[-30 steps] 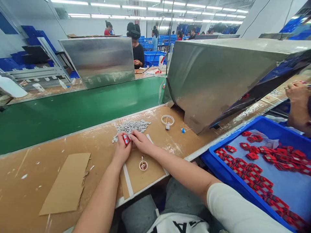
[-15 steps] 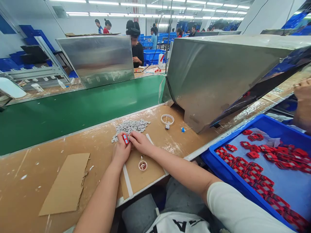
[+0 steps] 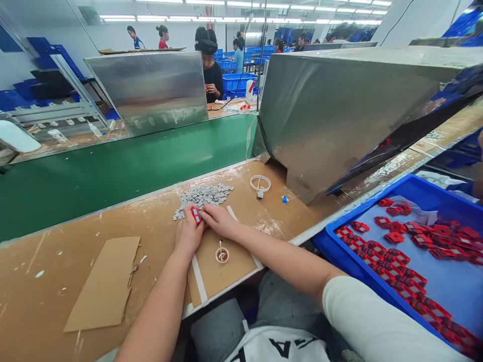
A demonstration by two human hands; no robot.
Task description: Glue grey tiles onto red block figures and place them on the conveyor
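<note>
My left hand (image 3: 188, 231) is closed around a small red toy car (image 3: 196, 215) with pale-blue panels facing up. From the right, my right hand (image 3: 219, 220) meets it, thumb and fingers pinched together at the car's right edge. Whether a small piece sits between those fingertips is too small to make out. Just beyond both hands spreads a pile of flat grey pieces (image 3: 206, 194). Nearer to me, a small cup (image 3: 222, 255) of reddish-brown liquid stands on the cardboard, with a cotton swab (image 3: 220, 246) leaning in it.
A blue tray (image 3: 328, 241) at my right holds many red toy cars (image 3: 396, 259). A white ring (image 3: 260, 184) and a small blue piece (image 3: 284, 199) lie before a large metal hood (image 3: 339, 115). Torn cardboard (image 3: 103, 284) lies left. Beyond runs a green belt (image 3: 124, 153); a co-worker (image 3: 213, 75) sits across.
Both hands stay almost in place around the red toy car, with only slight finger movement. The view has shifted slightly. At the right edge, another person's hand has mostly moved out of view.
</note>
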